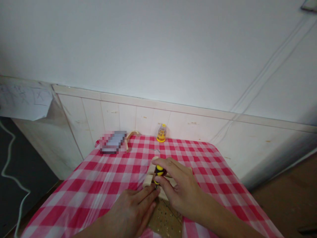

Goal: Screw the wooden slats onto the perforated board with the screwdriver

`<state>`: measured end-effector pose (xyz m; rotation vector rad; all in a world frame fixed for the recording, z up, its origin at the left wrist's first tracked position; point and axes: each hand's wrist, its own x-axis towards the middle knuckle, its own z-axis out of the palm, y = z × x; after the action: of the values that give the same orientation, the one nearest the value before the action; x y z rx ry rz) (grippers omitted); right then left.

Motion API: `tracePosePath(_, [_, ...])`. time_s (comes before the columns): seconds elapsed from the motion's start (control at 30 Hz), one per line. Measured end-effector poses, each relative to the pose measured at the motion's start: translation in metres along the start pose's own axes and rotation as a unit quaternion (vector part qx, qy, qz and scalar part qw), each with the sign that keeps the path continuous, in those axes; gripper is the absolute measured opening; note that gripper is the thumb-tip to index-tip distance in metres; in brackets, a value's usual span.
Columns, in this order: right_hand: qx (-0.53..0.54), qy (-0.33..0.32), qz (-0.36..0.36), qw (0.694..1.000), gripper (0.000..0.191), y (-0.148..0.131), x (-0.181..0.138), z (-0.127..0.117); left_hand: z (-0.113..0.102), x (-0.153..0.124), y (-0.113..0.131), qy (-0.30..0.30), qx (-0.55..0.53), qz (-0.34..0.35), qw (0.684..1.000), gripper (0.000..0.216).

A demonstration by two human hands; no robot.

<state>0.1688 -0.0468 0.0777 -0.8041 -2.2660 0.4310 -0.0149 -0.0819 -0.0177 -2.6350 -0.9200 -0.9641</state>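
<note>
My right hand (179,186) is closed around a short yellow and black screwdriver (158,173), held upright over a pale wooden piece (150,177) on the red and white checked tablecloth (104,178). My left hand (135,208) lies beside it, fingers stretched forward, fingertips touching the wooden piece near the screwdriver's tip. Much of the wooden piece is hidden under my hands.
A yellow-based clear case of screwdriver bits (161,133) stands at the table's far edge. A blurred grey object (113,142) and a curved wooden part (132,134) lie at the far left. White panelled wall behind; a brown speckled surface (164,219) shows under my wrists.
</note>
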Motion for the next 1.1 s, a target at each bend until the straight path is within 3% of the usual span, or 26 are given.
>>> tracePosePath(0.4, [-0.013,-0.006,-0.023,1.0,0.04,-0.0046,-0.0007,-0.0015,-0.0028,0.0021,-0.0002,-0.012,-0.026,-0.007,1.0,0.029])
tracePosePath(1.1, [0.003,-0.017,0.023,1.0,0.041,0.0006,-0.0027,0.0004,-0.0047,0.0029,0.0009,0.003,0.007,0.009,1.0,0.027])
